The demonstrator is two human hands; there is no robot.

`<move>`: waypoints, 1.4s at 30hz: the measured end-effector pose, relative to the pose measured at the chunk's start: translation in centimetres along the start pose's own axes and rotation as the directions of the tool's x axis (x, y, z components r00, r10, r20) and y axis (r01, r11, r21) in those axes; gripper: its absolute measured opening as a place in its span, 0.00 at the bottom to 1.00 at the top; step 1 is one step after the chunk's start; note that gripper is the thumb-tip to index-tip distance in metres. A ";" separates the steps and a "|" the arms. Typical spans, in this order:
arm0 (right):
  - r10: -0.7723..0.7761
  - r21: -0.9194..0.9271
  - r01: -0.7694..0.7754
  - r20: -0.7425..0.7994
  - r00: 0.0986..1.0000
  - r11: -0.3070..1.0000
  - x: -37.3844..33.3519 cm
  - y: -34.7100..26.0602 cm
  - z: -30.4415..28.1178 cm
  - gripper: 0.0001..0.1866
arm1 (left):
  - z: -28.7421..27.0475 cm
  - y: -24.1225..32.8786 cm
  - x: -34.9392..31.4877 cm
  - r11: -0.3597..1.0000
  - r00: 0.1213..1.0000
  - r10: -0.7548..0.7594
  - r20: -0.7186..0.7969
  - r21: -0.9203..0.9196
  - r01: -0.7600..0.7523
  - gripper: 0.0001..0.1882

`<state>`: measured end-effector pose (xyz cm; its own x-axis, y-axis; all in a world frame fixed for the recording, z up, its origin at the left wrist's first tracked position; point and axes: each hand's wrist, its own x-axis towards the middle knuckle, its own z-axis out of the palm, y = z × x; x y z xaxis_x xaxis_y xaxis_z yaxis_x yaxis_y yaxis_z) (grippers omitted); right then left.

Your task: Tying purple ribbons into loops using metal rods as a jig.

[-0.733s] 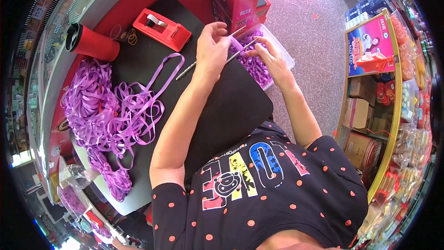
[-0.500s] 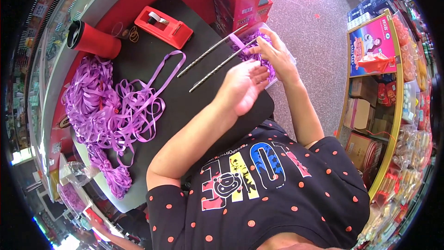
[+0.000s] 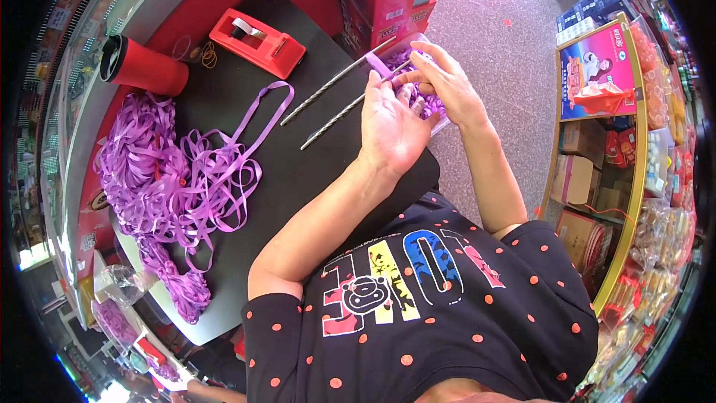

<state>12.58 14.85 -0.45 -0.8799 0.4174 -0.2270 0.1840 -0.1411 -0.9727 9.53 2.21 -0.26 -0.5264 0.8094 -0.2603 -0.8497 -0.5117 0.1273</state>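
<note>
Head view: your left hand [image 3: 391,130] has come back from the far end of the two long metal rods [image 3: 335,101] and now lies palm-up over the near edge of the black tabletop [image 3: 246,269], fingers loosely spread, its fingertips touching the short strip of purple ribbon [image 3: 379,66] that crosses the rods' right ends. Your right hand [image 3: 440,86] has stayed at those ends, thumb and forefinger pinched on the same strip just above the clear tray of purple pieces [image 3: 429,104]. Compared with half a second ago, both hands now meet at one spot, which suggests the ribbon piece is being worked around the rods rather than the rods being shifted. The left grip is mostly open and closes on nothing firmly; the right grip is nearly closed on the ribbon. Well apart to your left sit a loose heap of purple ribbon [image 3: 164,179], a red tape dispenser [image 3: 257,41] and a red cylindrical cup [image 3: 138,66]
</note>
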 end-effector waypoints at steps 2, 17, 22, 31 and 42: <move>0.012 0.027 -0.012 0.015 1.000 1.000 -0.3 -0.5 -0.3 0.22 | 0.0 0.2 -0.2 1.000 1.000 -0.002 0.020 -0.019 0.003 0.35; -0.369 -0.295 0.476 0.351 0.861 0.829 9.6 -6.5 11.3 0.14 | -2.0 0.1 -1.0 0.998 0.974 -0.037 0.222 -0.034 0.046 0.42; -0.055 -0.397 0.225 0.397 0.916 0.890 11.8 -7.4 13.5 0.13 | -1.2 0.4 -1.3 1.000 0.971 -0.022 0.238 -0.012 0.026 0.41; 0.178 -0.386 -0.020 0.377 0.909 0.922 12.4 -8.5 14.2 0.12 | -1.9 0.1 -0.5 0.998 0.993 -0.048 0.104 -0.023 0.051 0.49; 0.186 -0.392 -0.004 0.427 0.885 0.920 13.1 -8.8 13.9 0.10 | -1.7 -0.1 -0.7 0.998 0.993 -0.052 0.104 -0.015 0.054 0.50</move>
<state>-6.69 9.09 5.84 -0.9315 -0.0403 -0.3614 0.3444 0.2207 -0.9125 10.00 1.18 -1.73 -0.4816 0.8605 -0.1658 -0.8763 -0.4714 0.0992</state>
